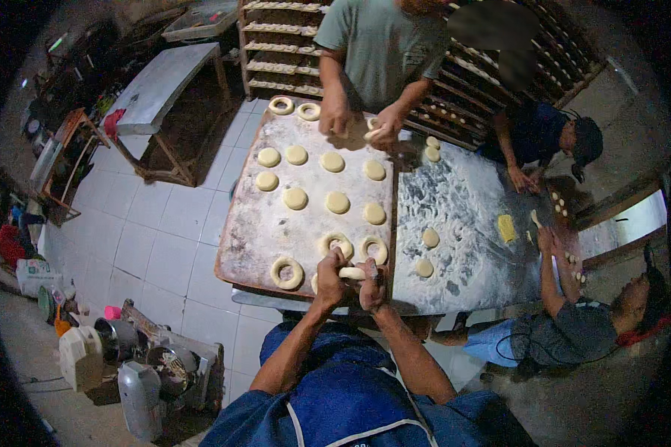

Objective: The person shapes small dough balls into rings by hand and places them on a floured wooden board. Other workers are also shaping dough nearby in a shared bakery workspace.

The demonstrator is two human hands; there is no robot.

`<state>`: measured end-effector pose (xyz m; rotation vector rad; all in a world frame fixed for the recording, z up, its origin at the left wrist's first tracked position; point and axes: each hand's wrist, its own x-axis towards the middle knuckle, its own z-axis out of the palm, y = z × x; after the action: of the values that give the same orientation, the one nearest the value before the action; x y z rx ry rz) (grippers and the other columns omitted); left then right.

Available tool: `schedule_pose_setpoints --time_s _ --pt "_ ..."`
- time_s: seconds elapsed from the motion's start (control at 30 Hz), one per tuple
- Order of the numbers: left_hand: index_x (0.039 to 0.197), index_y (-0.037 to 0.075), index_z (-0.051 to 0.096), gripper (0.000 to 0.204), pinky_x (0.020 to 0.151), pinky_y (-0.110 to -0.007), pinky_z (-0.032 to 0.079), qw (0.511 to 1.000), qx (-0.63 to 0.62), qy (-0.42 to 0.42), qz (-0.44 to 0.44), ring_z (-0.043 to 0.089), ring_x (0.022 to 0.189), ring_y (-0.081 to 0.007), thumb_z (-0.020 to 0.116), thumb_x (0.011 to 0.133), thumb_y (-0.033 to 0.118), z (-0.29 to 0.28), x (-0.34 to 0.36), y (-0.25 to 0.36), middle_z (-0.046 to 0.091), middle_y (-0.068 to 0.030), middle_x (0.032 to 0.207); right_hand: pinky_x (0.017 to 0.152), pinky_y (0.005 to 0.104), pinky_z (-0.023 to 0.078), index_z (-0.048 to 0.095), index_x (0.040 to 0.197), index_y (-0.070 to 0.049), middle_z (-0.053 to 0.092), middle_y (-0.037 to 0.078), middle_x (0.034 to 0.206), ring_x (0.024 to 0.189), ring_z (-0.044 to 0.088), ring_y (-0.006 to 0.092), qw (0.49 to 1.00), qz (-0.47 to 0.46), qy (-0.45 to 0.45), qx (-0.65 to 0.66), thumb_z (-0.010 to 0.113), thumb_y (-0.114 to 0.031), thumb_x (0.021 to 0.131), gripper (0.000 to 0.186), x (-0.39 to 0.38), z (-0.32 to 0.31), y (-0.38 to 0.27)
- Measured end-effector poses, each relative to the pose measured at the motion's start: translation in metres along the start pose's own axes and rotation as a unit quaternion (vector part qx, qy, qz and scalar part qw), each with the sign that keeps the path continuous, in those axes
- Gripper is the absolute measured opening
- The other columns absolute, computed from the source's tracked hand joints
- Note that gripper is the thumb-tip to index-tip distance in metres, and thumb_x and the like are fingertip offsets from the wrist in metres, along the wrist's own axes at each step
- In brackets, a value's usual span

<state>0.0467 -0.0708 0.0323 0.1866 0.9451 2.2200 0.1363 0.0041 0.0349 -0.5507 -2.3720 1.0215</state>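
Note:
Close to the near edge of a floured wooden board (235, 246), my left hand (329, 281) and my right hand (372, 289) hold a pale piece of dough (352, 273) between them. The fingers of both are closed on it from either side. The dough looks like a small ring seen edge-on; its opening is hidden. Just beyond my fingers lie two dough rings, one ring (326, 241) at my left fingertips and another ring (380, 243) beside it. A further ring (276, 277) rests left of my left hand, and my left hand partly covers one more dough piece.
Several flat dough discs (337, 203) lie in rows across the board. Opposite me, a person (380, 59) handles dough at the far edge. Two other people work around a floured metal table (462, 223) on the right. Racks of dough (283, 47) stand behind; machines (156, 372) sit lower left.

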Motion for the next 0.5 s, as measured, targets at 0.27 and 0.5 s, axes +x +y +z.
schedule_pose_setpoints --time_s 0.27,0.5 --pt "0.078 0.001 0.039 0.028 0.047 -0.039 0.040 1.000 -0.024 0.001 0.009 0.055 0.053 -0.0331 0.055 0.083 0.023 -0.041 0.001 0.014 0.049 -0.0154 0.057 0.059 0.0455 0.036 0.051 0.073 0.001 0.051 0.022 0.066 0.062 0.049 0.0361 0.987 0.140 -0.065 0.051 0.033 -0.035 0.093 0.045 0.019 0.002 -0.087" --pt "0.072 0.005 0.038 0.029 0.049 -0.036 0.037 0.965 0.223 0.011 0.137 0.045 0.051 -0.0213 0.043 0.090 0.027 -0.056 0.005 0.032 0.041 -0.0092 0.056 0.048 0.0425 0.033 0.047 0.061 0.001 0.045 0.021 0.054 0.048 0.045 0.0364 0.992 0.026 -0.071 0.098 0.039 -0.040 0.093 0.052 0.031 0.021 -0.093"
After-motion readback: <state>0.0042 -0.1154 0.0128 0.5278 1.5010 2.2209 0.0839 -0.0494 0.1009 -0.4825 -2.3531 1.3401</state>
